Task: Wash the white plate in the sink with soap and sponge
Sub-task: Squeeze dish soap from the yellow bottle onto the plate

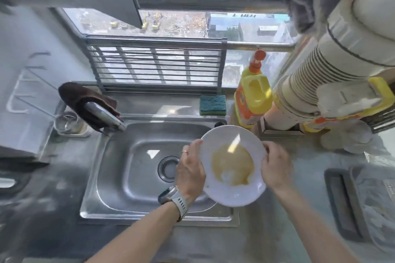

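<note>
A white plate (pixel 226 137) smeared with yellowish residue in its middle is held over the right edge of the steel sink (pixel 132 168). My left hand (pixel 190 168), with a ring and a white watch on its wrist, grips the plate's left rim. My right hand (pixel 275 166) grips the right rim. A green and yellow sponge (pixel 212 105) lies on the ledge behind the sink. A yellow and orange soap bottle (pixel 253 96) with an orange cap stands to the right of the sponge.
The tap (pixel 104 116) reaches over the sink's back left corner with a brown cloth (pixel 74 94) draped on it. A glass (pixel 67 123) stands left of the tap. A large ribbed duct (pixel 316 83) runs down at the right. A tray (pixel 363 205) sits on the right counter.
</note>
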